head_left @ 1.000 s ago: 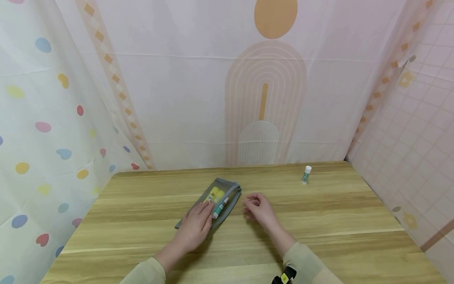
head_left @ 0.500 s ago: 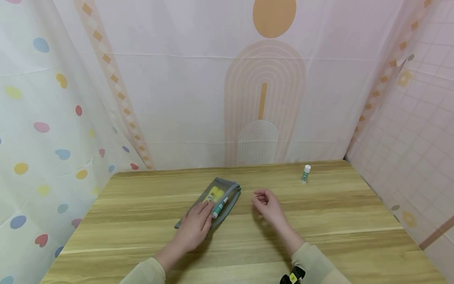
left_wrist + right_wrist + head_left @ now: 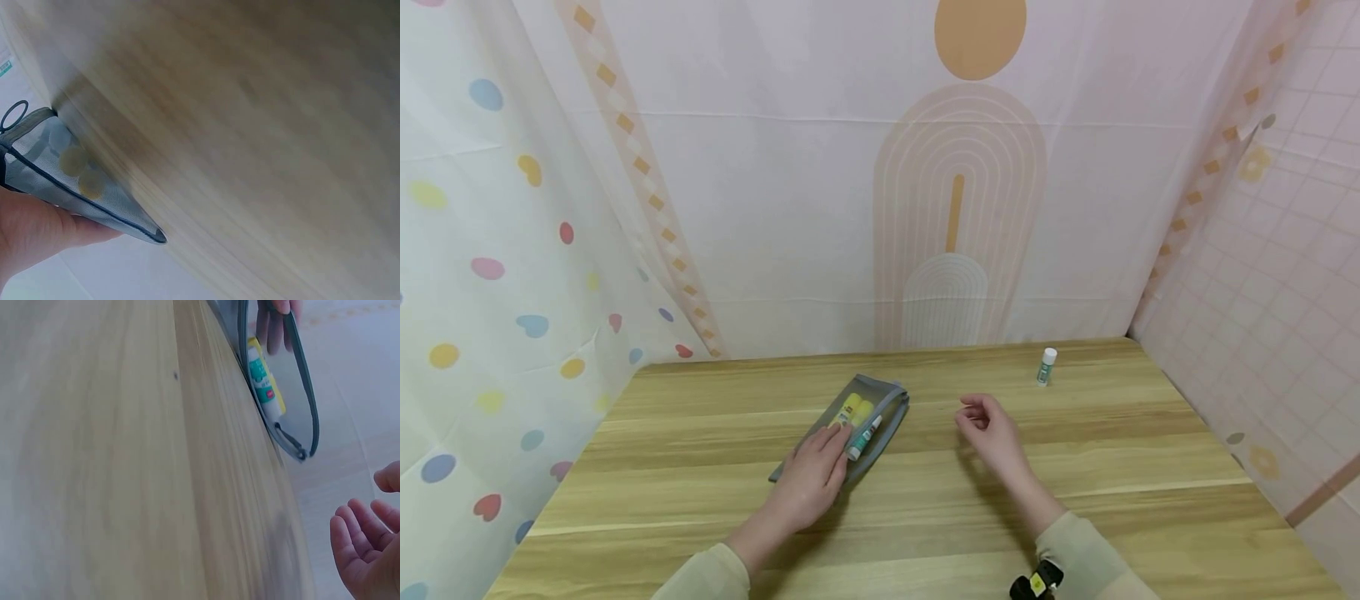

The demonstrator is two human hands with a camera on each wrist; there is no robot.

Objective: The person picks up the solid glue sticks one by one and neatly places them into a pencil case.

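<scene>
My left hand [image 3: 808,483] is lying flat on the near end of the pouch [image 3: 850,427], fingers straight and pressing, nothing pinched; I figure that's to pin the thing down so it doesn't slide on the slick surface [image 3: 925,517]; the pouch sits a bit left of centre, angled away from me, mouth gaping on its right side. It's soft grey mesh with a darker zip edge, see-through enough that two yellow sticks [image 3: 856,410] show inside; a white tube [image 3: 865,439] with green print lies right at the open edge, half poking out as far as I can tell.

My right hand [image 3: 992,429] hangs just over the wood between the pouch and the glue stick [image 3: 1047,367], grip loose and empty, fingers lightly curled, touching nothing; the wrist view shows the same, palm up-ish with the fingers relaxed.

The glue stick stands upright near the far right corner, well apart from everything; small hard cylinder, white cap, green label. The surface is pale wood-grain laminate; printed cloth hangs on three sides.
</scene>
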